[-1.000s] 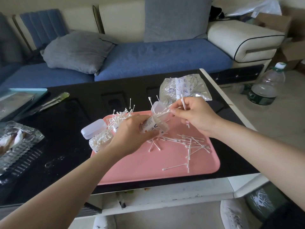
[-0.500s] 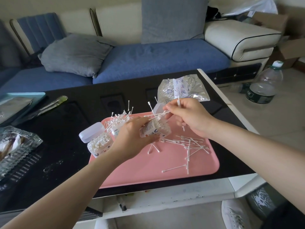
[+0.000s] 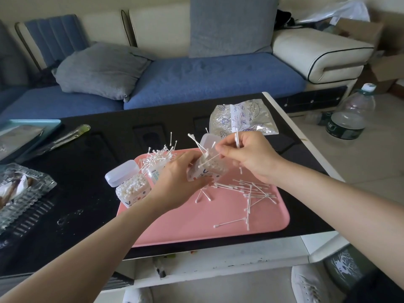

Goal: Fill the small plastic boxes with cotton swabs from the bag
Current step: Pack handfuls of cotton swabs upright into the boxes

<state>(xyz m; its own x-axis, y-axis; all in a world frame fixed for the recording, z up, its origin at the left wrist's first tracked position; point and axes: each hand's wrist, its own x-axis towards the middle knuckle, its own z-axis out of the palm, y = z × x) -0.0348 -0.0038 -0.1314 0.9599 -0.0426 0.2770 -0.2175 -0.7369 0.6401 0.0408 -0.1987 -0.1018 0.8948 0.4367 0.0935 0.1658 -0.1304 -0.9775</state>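
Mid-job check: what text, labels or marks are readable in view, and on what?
"U": blue mark on the box gripped by the left hand.
"U": same mark, low on the full box at the tray's left edge.
Third box, behind the left hand: blue label, too small to read.
Bag: label strip and icons, too blurred to read.
Bottle label: unreadable.

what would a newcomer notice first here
The pink tray at the near edge of the table stands out, strewn with loose cotton swabs. Above it the left hand grips a small plastic box while the right hand pinches swabs at its mouth. A full box stands open at the tray's left edge.
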